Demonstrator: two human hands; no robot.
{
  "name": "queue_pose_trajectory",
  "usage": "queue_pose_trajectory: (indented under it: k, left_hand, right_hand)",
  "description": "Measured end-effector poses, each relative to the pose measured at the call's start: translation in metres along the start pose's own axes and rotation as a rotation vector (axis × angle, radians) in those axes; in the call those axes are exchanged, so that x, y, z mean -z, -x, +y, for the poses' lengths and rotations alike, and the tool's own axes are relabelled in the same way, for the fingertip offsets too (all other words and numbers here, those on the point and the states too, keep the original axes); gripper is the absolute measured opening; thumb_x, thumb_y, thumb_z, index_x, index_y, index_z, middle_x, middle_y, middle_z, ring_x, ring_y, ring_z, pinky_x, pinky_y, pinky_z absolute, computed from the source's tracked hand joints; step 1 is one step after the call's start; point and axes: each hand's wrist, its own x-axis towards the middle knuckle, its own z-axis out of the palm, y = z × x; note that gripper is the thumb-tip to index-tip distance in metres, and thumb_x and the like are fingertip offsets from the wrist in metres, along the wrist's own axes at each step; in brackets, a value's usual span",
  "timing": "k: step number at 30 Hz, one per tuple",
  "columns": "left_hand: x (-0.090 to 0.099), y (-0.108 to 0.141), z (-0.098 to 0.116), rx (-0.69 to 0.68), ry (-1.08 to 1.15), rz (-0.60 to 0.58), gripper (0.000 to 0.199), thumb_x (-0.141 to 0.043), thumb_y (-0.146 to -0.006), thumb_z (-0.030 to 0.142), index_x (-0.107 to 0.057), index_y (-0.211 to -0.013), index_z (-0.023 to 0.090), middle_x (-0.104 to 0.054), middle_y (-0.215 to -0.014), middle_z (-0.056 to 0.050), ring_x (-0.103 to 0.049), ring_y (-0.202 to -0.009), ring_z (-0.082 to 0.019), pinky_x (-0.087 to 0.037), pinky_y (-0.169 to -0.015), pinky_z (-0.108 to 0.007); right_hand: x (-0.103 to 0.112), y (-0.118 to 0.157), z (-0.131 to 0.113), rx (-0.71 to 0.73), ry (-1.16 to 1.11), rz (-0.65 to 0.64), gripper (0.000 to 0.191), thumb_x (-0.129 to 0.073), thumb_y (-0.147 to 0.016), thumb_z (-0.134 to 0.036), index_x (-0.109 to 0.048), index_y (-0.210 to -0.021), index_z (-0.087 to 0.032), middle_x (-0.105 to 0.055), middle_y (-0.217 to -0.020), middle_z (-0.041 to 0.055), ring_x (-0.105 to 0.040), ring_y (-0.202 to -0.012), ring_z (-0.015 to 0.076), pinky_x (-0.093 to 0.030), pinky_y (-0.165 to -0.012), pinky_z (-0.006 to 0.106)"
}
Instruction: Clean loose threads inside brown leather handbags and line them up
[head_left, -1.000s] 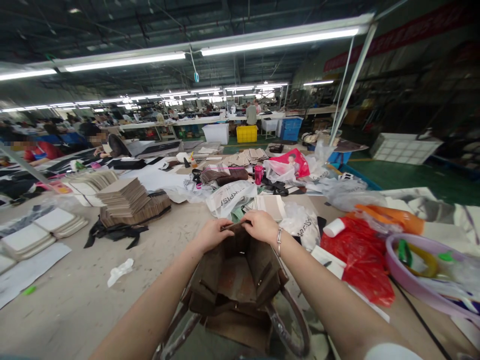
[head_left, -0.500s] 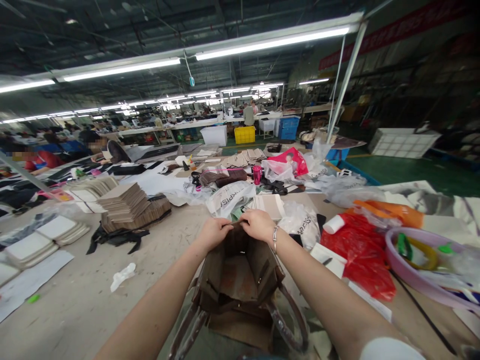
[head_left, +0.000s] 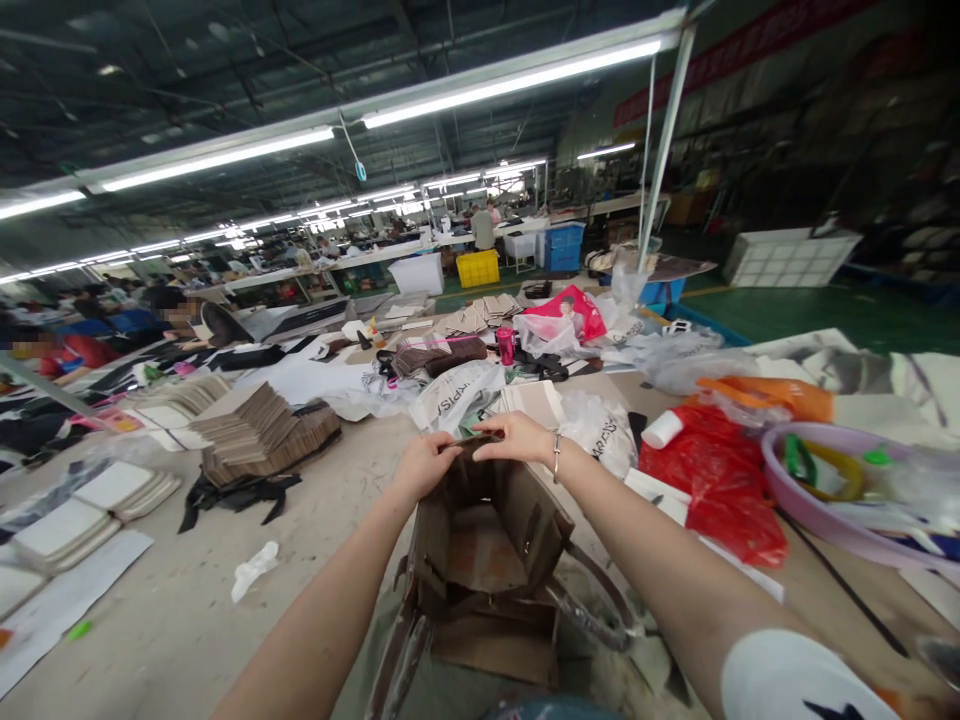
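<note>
A brown handbag stands upright in front of me with its mouth open and its inside facing me. Its two handles hang out at the sides, partly wrapped in clear plastic. My left hand pinches the far rim, closed on it. Just to the right, my right hand has the same rim between thumb and fingers, which sit a little apart in a loose hold. A metal bracelet circles the right wrist. The fingertips hide part of the rim.
Stacked brown panels and white pads lie on the left. On the right are a red plastic bag and a purple basin. Clear plastic bags lie beyond the handbag. A co-worker sits at far left.
The right hand's fingers have loosened and spread slightly at the rim, while the left hand keeps its pinch. The handbag appears slightly further right as the view shifts.
</note>
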Motion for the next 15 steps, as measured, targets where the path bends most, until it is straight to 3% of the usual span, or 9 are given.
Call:
queue_pose_trajectory:
  k: [2,11,15]
  left_hand:
    - [0.000,0.000,-0.001,0.010,0.002,0.002,0.019,-0.053,-0.078,0.031,-0.068,-0.079,0.019,-0.065,-0.070,0.001,-0.056,-0.066,-0.013,-0.037,-0.060,-0.022]
    - [0.001,0.003,0.002,-0.041,0.031,0.026,0.019,-0.054,-0.078,0.029,-0.070,-0.079,0.019,-0.068,-0.074,0.000,-0.060,-0.071,-0.015,-0.041,-0.065,-0.024]
    - [0.002,0.008,-0.008,-0.018,0.290,-0.028,0.027,-0.060,-0.074,0.035,-0.068,-0.093,0.018,-0.071,-0.088,-0.003,-0.064,-0.082,-0.019,-0.047,-0.075,-0.028]
  right_hand:
    - [0.000,0.001,0.000,-0.004,0.005,0.017,0.055,-0.076,-0.065,-0.044,-0.066,-0.110,-0.016,-0.070,-0.092,0.0039,-0.062,-0.078,0.0176,-0.044,-0.068,0.023]
    - [-0.004,-0.014,-0.041,-0.003,0.436,-0.031,0.030,-0.068,-0.074,-0.039,-0.071,-0.100,-0.024,-0.070,-0.092,0.0041,-0.061,-0.084,0.0201,-0.040,-0.066,0.024]
    - [-0.012,-0.017,-0.039,0.030,0.441,-0.089,0.022,-0.059,-0.083,-0.041,-0.073,-0.091,-0.026,-0.070,-0.081,0.0017,-0.061,-0.076,0.0165,-0.037,-0.062,0.023]
